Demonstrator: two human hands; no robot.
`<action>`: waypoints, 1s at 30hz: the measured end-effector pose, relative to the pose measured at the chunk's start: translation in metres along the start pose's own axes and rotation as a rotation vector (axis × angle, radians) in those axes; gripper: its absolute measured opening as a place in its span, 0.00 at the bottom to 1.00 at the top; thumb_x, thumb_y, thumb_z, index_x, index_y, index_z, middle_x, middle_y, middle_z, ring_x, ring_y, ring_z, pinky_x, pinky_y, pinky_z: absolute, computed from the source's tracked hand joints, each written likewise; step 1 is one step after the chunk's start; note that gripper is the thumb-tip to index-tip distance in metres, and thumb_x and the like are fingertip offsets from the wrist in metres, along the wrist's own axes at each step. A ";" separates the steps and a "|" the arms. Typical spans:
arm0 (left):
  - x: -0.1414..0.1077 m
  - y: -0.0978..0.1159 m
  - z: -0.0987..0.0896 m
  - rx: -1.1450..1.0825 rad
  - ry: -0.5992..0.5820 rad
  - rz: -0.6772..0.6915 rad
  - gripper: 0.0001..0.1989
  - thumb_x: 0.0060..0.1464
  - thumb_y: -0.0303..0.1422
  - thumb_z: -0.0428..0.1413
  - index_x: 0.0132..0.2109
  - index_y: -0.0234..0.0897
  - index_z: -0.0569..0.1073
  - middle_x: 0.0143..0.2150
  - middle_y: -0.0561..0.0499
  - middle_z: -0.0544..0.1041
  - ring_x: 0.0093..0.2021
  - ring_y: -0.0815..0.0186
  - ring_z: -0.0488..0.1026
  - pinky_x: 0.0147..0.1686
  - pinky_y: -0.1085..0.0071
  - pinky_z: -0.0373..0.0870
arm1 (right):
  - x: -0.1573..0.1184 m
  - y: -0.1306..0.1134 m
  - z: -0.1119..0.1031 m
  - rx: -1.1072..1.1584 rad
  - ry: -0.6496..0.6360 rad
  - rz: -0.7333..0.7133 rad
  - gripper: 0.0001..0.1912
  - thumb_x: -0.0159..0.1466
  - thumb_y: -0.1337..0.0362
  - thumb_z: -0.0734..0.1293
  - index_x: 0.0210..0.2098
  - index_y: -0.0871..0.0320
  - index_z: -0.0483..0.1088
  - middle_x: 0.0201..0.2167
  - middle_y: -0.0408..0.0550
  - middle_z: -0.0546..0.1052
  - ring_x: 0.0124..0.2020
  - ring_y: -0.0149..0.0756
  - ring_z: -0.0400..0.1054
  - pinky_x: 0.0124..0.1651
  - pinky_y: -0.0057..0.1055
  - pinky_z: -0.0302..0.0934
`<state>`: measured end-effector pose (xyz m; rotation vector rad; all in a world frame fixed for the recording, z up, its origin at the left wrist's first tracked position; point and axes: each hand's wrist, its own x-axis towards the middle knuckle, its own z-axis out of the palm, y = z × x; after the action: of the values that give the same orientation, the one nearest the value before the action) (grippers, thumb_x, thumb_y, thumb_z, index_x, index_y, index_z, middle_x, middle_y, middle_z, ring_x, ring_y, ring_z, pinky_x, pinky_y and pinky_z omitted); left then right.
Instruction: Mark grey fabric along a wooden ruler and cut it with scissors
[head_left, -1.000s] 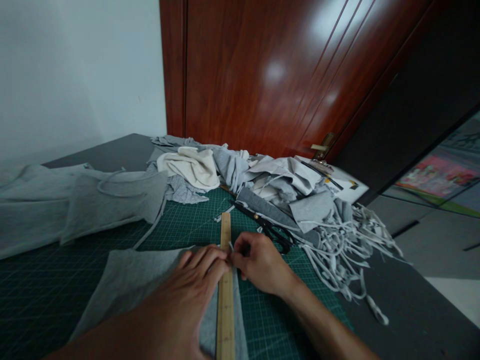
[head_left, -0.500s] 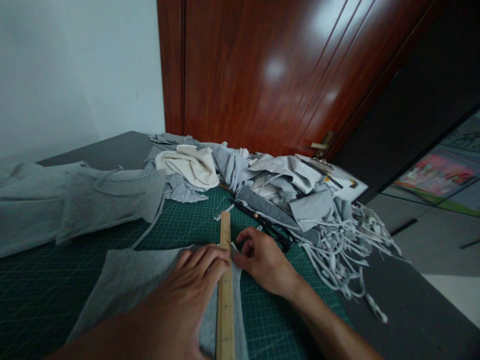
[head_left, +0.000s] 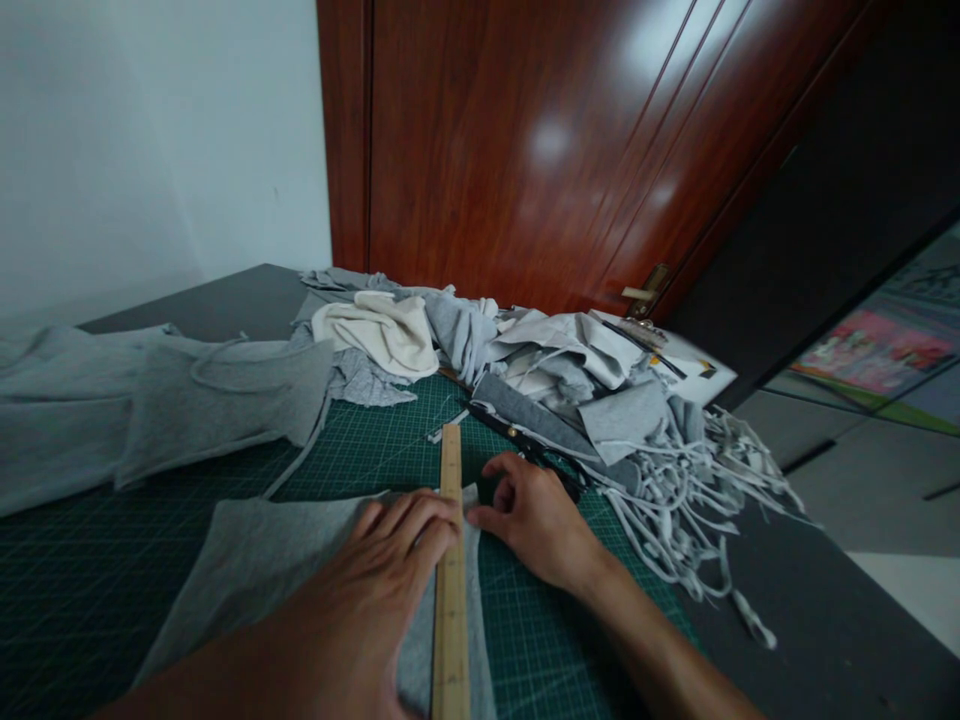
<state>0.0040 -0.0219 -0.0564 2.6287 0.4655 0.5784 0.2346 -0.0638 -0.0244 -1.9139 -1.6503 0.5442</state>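
Observation:
A wooden ruler (head_left: 451,610) lies lengthwise over a grey piece of fabric (head_left: 255,560), close to the fabric's right edge. My left hand (head_left: 375,570) rests flat on the fabric, fingers stretched out, with the fingertips against the ruler. On the ruler's other side is my right hand (head_left: 536,515). Its thumb tip is at the narrow fabric strip showing beyond the ruler, and its index finger stands apart from the thumb; the other fingers curl inward. Black scissors (head_left: 517,434) lie just beyond the right hand, partly hidden by it.
A green cutting mat (head_left: 375,440) covers much of the dark table. Grey garment pieces (head_left: 225,400) lie at left, a cream cloth (head_left: 382,335) and grey scraps (head_left: 570,345) at the back. Tangled cords (head_left: 682,520) hang toward the right edge. A wooden door (head_left: 487,150) stands behind.
The right index finger has lifted away from the fabric's corner, widening the gap to the thumb. The left hand, ruler and fabric have stayed in place.

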 end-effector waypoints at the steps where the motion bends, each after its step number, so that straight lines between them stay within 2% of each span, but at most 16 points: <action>1: 0.000 -0.001 0.002 -0.005 0.009 0.006 0.55 0.38 0.63 0.72 0.69 0.44 0.68 0.69 0.39 0.73 0.68 0.39 0.69 0.70 0.44 0.65 | 0.000 0.000 -0.001 0.002 0.000 -0.016 0.20 0.61 0.69 0.80 0.51 0.62 0.77 0.27 0.41 0.78 0.29 0.36 0.72 0.33 0.31 0.58; 3: -0.002 -0.003 0.006 0.000 0.028 0.014 0.56 0.37 0.63 0.72 0.70 0.44 0.67 0.69 0.39 0.73 0.68 0.38 0.70 0.69 0.44 0.66 | 0.001 0.004 -0.008 0.009 0.010 -0.042 0.17 0.63 0.67 0.78 0.50 0.61 0.77 0.28 0.41 0.79 0.28 0.36 0.72 0.32 0.30 0.59; 6: -0.005 -0.006 0.009 0.033 0.059 0.010 0.59 0.35 0.61 0.74 0.71 0.44 0.66 0.71 0.39 0.72 0.68 0.37 0.70 0.70 0.43 0.65 | 0.005 0.016 -0.032 0.013 0.066 -0.049 0.08 0.69 0.65 0.72 0.47 0.59 0.79 0.29 0.43 0.80 0.26 0.35 0.70 0.30 0.30 0.60; 9: -0.008 -0.009 0.009 0.033 0.053 0.021 0.57 0.36 0.54 0.76 0.71 0.46 0.66 0.71 0.42 0.73 0.68 0.38 0.71 0.70 0.45 0.65 | 0.006 0.031 -0.056 -0.010 0.108 -0.051 0.08 0.71 0.64 0.69 0.45 0.58 0.81 0.29 0.44 0.80 0.24 0.34 0.68 0.28 0.31 0.61; 11: -0.009 -0.010 0.008 0.025 0.048 0.023 0.55 0.37 0.51 0.75 0.71 0.47 0.66 0.71 0.43 0.73 0.68 0.38 0.71 0.70 0.46 0.65 | 0.005 0.039 -0.064 -0.031 0.061 -0.070 0.08 0.70 0.64 0.71 0.45 0.56 0.83 0.28 0.43 0.80 0.24 0.35 0.68 0.28 0.30 0.61; 15: -0.008 -0.011 0.009 0.029 0.034 0.005 0.55 0.37 0.51 0.75 0.72 0.47 0.66 0.72 0.43 0.72 0.69 0.37 0.70 0.72 0.44 0.63 | 0.005 0.045 -0.057 -0.095 -0.069 -0.127 0.11 0.65 0.67 0.76 0.46 0.54 0.85 0.30 0.43 0.83 0.27 0.37 0.73 0.33 0.31 0.62; 19: -0.006 -0.009 0.010 0.050 0.024 0.008 0.57 0.36 0.56 0.75 0.71 0.44 0.66 0.72 0.40 0.72 0.69 0.37 0.69 0.71 0.44 0.64 | 0.006 0.045 -0.047 -0.169 -0.068 -0.148 0.10 0.66 0.71 0.74 0.45 0.56 0.85 0.38 0.49 0.86 0.38 0.43 0.78 0.42 0.34 0.63; 22: -0.005 -0.005 0.007 0.044 0.034 0.003 0.58 0.36 0.59 0.74 0.71 0.43 0.66 0.71 0.39 0.72 0.69 0.37 0.69 0.72 0.44 0.64 | 0.008 0.046 -0.045 -0.205 -0.048 -0.126 0.07 0.65 0.72 0.74 0.41 0.57 0.83 0.34 0.49 0.84 0.35 0.42 0.76 0.39 0.34 0.61; 25: -0.002 0.002 0.000 0.027 -0.005 -0.028 0.58 0.35 0.62 0.73 0.70 0.43 0.67 0.71 0.37 0.72 0.69 0.36 0.69 0.70 0.42 0.65 | 0.011 0.049 -0.044 -0.211 -0.038 -0.095 0.06 0.63 0.72 0.76 0.39 0.57 0.81 0.32 0.47 0.83 0.32 0.40 0.75 0.37 0.32 0.61; 30: 0.003 0.010 -0.012 0.016 -0.051 -0.052 0.57 0.34 0.58 0.75 0.69 0.45 0.68 0.68 0.39 0.73 0.67 0.39 0.71 0.68 0.44 0.68 | 0.010 0.048 -0.043 -0.204 -0.020 -0.082 0.08 0.61 0.73 0.76 0.36 0.57 0.75 0.30 0.43 0.79 0.31 0.38 0.73 0.34 0.31 0.58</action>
<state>0.0034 -0.0255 -0.0409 2.6311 0.5238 0.4924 0.3001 -0.0649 -0.0216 -1.9769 -1.8496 0.3749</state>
